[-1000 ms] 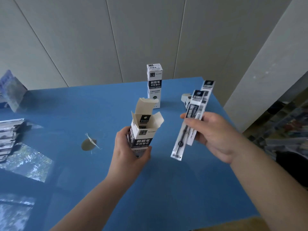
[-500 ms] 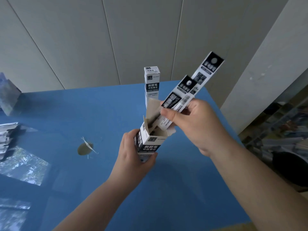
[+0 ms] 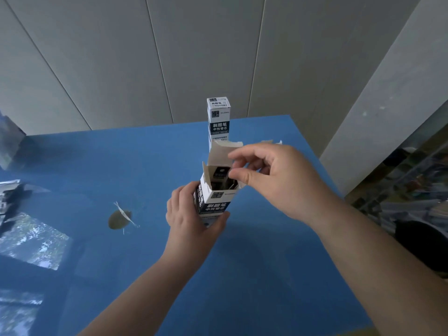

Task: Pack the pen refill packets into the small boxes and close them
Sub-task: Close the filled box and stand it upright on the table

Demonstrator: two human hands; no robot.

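Blue table (image 3: 242, 275): its far edge meets the grey wall panels across mid-frame; bare surface fills the lower centre and lower right. Left hand (image 3: 191, 217) grips the open box (image 3: 215, 202) at frame centre, fingers wrapped round its lower body, box upright, top flap raised. Printing on it is Chinese, white on black (too blurred to transcribe). Refill packets (image 3: 220, 174) sit inside, their dark label ends showing at the mouth. Right hand (image 3: 274, 180) hovers at the opening, thumb and forefinger bent, grasp unclear. A closed box (image 3: 218, 120) stands upright directly behind.
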